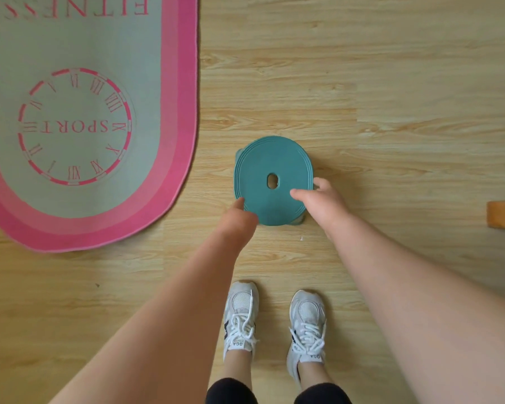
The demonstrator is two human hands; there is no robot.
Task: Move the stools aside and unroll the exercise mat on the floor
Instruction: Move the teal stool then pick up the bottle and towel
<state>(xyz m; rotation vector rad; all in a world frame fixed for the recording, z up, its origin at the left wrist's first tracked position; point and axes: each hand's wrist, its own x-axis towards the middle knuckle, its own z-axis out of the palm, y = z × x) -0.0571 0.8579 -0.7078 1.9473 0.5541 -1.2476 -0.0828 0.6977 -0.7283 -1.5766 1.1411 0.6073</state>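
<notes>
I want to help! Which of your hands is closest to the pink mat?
The left hand, on the teal stool's edge that faces the mat. The right hand holds the stool's other edge, farther from the mat.

Light wood-grain plank floor. On its left part the pink-bordered, grey-green exercise mat lies flat, its rounded end toward you. The teal stool stands mid-floor, near the mat's right border. Your sneakers stand nearer you. A wooden piece lies at far right, cut off.
</notes>
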